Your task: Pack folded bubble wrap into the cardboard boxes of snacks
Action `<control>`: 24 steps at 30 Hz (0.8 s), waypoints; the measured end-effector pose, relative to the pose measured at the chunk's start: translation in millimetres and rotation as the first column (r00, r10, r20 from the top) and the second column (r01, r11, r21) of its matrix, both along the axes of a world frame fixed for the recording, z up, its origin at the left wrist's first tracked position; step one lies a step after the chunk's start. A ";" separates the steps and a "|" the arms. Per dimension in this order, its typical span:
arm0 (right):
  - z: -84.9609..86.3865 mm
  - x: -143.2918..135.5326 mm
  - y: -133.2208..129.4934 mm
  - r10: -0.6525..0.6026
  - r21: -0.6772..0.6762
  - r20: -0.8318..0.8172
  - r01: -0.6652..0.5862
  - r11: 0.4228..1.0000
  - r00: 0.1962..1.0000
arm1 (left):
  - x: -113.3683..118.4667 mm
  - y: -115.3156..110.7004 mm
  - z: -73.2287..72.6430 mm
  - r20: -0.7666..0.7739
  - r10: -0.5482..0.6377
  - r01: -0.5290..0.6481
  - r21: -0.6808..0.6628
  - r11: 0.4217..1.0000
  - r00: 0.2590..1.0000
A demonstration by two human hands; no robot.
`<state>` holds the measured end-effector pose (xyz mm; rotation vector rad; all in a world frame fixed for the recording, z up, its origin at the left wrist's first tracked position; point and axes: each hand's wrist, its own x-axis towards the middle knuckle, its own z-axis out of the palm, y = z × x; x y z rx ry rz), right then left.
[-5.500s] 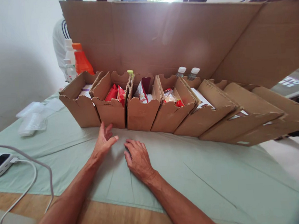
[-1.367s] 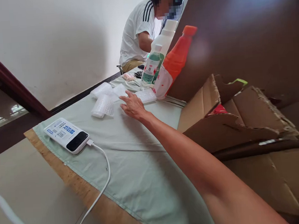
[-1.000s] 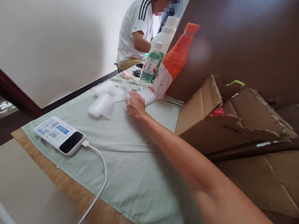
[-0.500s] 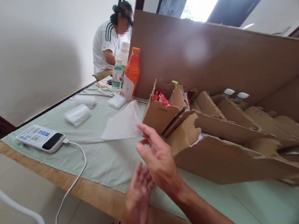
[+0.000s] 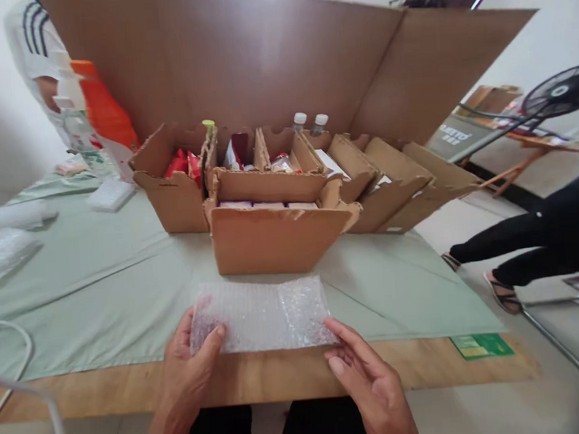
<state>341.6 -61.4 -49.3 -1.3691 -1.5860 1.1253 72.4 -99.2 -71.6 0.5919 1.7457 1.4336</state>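
A clear bubble wrap piece (image 5: 257,313) spans the space between my hands, near the table's front edge. My left hand (image 5: 193,355) is closed on its left end, thumb on top and the other fingers behind it. At the opposite end, my right hand (image 5: 370,378) touches the right edge with its index fingertip. The right thumb stands apart, below that edge, and the remaining fingers are loosely bent. Just beyond the wrap stands a small cardboard box (image 5: 276,241) with several white-and-purple packs (image 5: 268,206) partly showing inside.
Several open cardboard compartments (image 5: 183,202) line the back before a tall cardboard panel (image 5: 257,66). An orange bottle (image 5: 106,114) and more bubble wrap (image 5: 4,253) are at left. A white cable (image 5: 26,338) lies near the left edge. A person's legs (image 5: 532,238) show at right.
My view has swung to the right. My hands, bare half a second ago, have moved apart, and the left now grips bubble wrap while the right touches it.
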 end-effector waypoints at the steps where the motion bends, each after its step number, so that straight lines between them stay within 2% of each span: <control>1: -4.2 5.0 1.4 -0.010 0.009 0.030 0.010 1.000 0.999 | 3.3 2.9 0.6 -0.084 -0.042 0.041 -0.011 0.999 0.996; 3: -11.7 13.1 6.2 -0.019 0.077 0.125 0.009 0.997 0.992 | 4.7 7.6 1.9 -0.214 -0.090 0.086 -0.027 0.996 0.973; 5: -16.5 21.3 14.0 -0.045 0.181 0.219 0.005 0.983 0.975 | 0.0 10.0 3.7 -0.340 -0.071 0.064 -0.031 0.997 0.938; 9: -10.5 33.8 42.6 -0.097 0.300 0.278 0.009 0.954 0.956 | -15.6 17.1 9.8 -0.556 -0.023 0.034 0.008 0.999 0.831; 11: -0.5 31.4 65.5 -0.076 0.281 0.277 -0.005 0.960 0.958 | -18.8 27.9 14.1 -0.559 -0.030 0.065 0.043 0.997 0.829; 14: 14.0 13.4 107.9 -0.027 0.257 0.240 -0.037 0.966 0.970 | -13.9 53.0 20.2 -0.493 -0.013 0.087 0.126 0.988 0.870; 18: 20.6 -17.7 157.6 0.089 0.266 0.198 -0.141 0.954 0.976 | 0.4 83.6 23.4 -0.406 -0.076 0.164 0.186 0.969 0.911; 21: 17.7 -28.0 174.5 0.107 0.262 0.202 -0.159 0.952 0.974 | 4.7 92.6 21.9 -0.417 -0.119 0.221 0.205 0.953 0.901; 24: 13.9 -20.9 171.7 0.095 0.270 0.206 -0.150 0.951 0.974 | 0.5 86.3 20.1 -0.442 -0.127 0.236 0.201 0.951 0.888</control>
